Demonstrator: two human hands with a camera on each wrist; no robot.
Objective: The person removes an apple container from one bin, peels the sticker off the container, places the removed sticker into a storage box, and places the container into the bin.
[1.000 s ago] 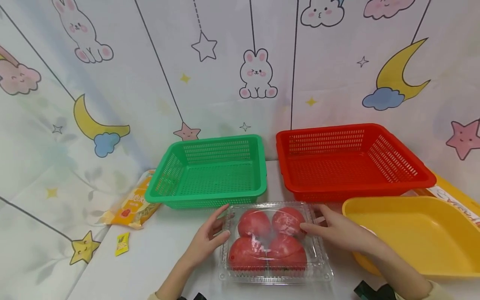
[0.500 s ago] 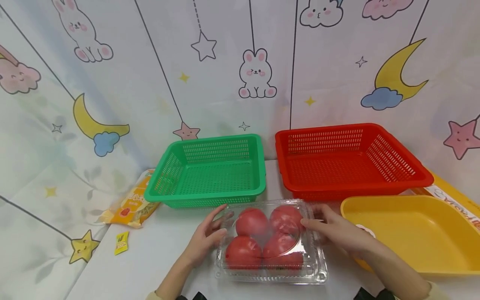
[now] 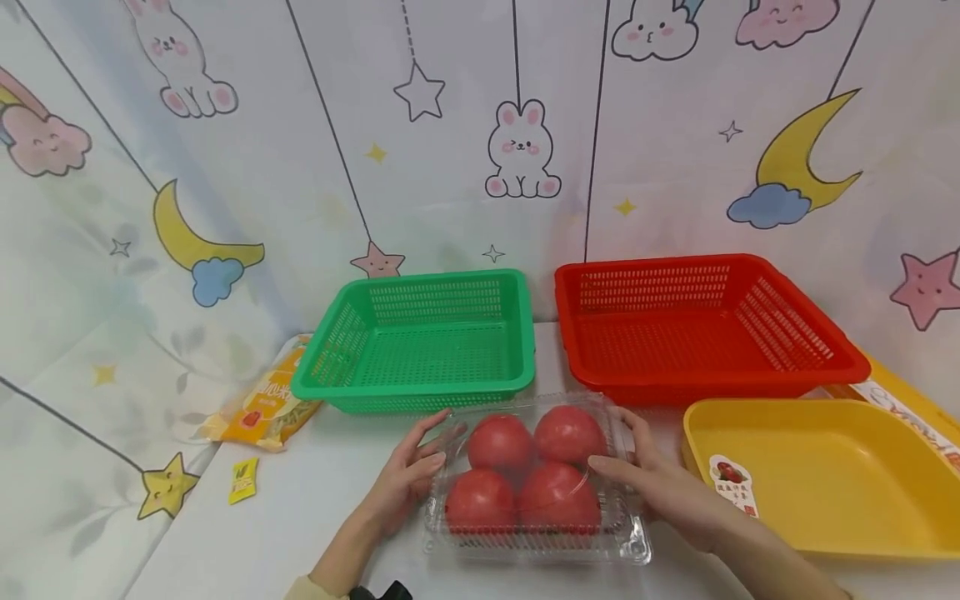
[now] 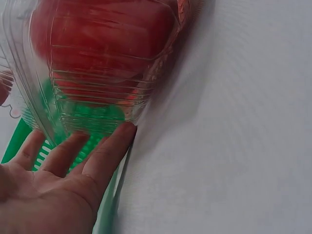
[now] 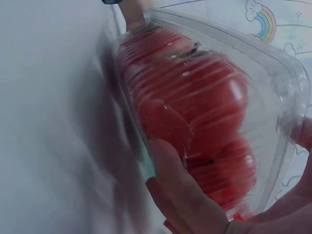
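Note:
A clear plastic clamshell box (image 3: pixel 536 547) holding several large red tomatoes (image 3: pixel 558 497) is between my two hands, just in front of the green basket. My left hand (image 3: pixel 405 479) grips its left side, thumb at the lid's edge; in the left wrist view the fingers of this left hand (image 4: pixel 63 187) reach the ribbed lower side. On the opposite side my right hand (image 3: pixel 667 492) holds the box with the thumb over the lid. From the right wrist view, the right hand (image 5: pixel 195 200) has its fingers along the bottom edge, and a shadow falls on the table beside the box (image 5: pixel 287 80).
Behind stand a green basket (image 3: pixel 412 390) and a red basket (image 3: pixel 708 385). A yellow tray (image 3: pixel 847 475) with a tomato sticker (image 3: pixel 731 481) is at the right. An orange snack bag (image 3: pixel 266 408) and a small yellow packet (image 3: pixel 243 480) lie at the left of the white table (image 3: pixel 292 533).
The box has shifted slightly left and tilted a little, with both hands staying at its sides. My right forearm has moved, showing more of the yellow tray's sticker.

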